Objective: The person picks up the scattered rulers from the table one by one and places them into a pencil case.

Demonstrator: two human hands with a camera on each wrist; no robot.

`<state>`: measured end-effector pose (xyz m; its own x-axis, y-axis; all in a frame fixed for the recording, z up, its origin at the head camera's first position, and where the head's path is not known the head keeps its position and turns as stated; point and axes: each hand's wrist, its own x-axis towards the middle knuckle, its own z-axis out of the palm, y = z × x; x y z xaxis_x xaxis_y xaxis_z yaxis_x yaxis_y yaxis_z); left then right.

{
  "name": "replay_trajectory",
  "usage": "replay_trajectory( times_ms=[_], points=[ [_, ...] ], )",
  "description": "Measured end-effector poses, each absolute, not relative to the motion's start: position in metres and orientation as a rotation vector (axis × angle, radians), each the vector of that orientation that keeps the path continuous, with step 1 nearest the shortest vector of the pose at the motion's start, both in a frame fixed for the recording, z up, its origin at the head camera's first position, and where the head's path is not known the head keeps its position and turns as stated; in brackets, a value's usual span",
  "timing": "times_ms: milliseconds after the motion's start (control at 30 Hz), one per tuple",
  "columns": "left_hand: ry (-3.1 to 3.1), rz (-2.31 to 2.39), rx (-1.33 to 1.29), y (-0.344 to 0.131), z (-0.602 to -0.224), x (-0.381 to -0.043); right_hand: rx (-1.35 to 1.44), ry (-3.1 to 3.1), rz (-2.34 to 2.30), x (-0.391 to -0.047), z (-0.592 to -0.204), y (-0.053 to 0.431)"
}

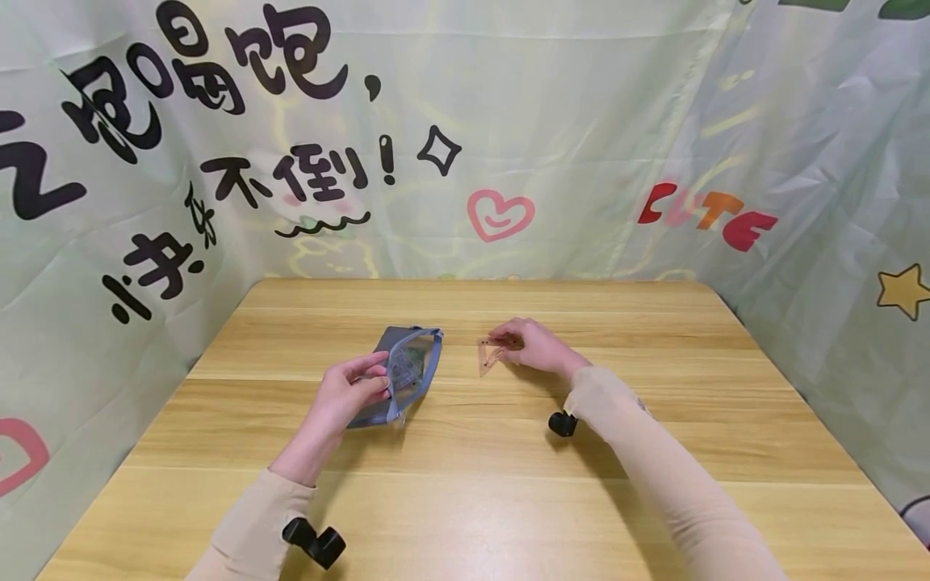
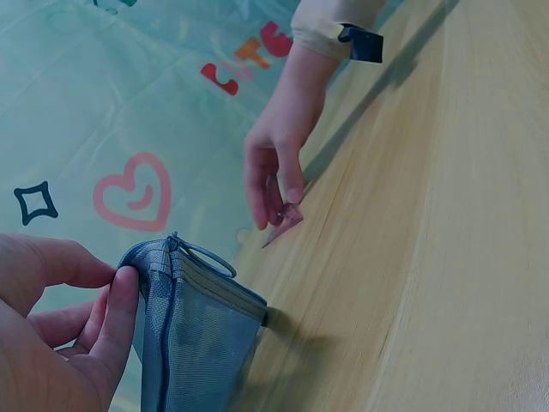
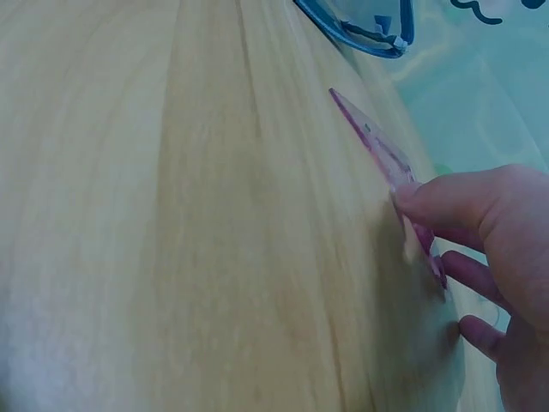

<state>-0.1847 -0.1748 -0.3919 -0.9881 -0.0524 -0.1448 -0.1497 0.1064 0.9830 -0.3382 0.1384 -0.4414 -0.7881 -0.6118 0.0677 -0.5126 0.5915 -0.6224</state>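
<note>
A blue-grey zip pouch point(image 1: 412, 367) stands on the wooden table, its mouth spread and facing right. My left hand point(image 1: 349, 393) pinches the near-left edge of that mouth between thumb and fingers. In the left wrist view the zipper and mesh side of the pouch point(image 2: 210, 343) show beside the fingertips. To the right, my right hand point(image 1: 536, 345) holds a pink see-through set square point(image 1: 483, 357) by its right part. One sharp corner of the set square point(image 3: 377, 142) points toward the pouch in the right wrist view. The hand covers part of it.
The wooden table point(image 1: 472, 484) reaches back to a pale printed cloth point(image 1: 581, 121), which also hangs along both sides. A black wrist camera point(image 1: 316, 542) sits at the left sleeve, another black camera point(image 1: 563, 424) at the right one.
</note>
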Motion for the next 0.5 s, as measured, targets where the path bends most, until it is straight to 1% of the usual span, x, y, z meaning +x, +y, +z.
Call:
replay_trajectory(
  times_ms=[500],
  points=[
    [2.276,2.064,-0.205,-0.1731,-0.391,-0.1837,-0.901,2.683,-0.858,-0.3357,-0.4339,0.1362]
  ],
)
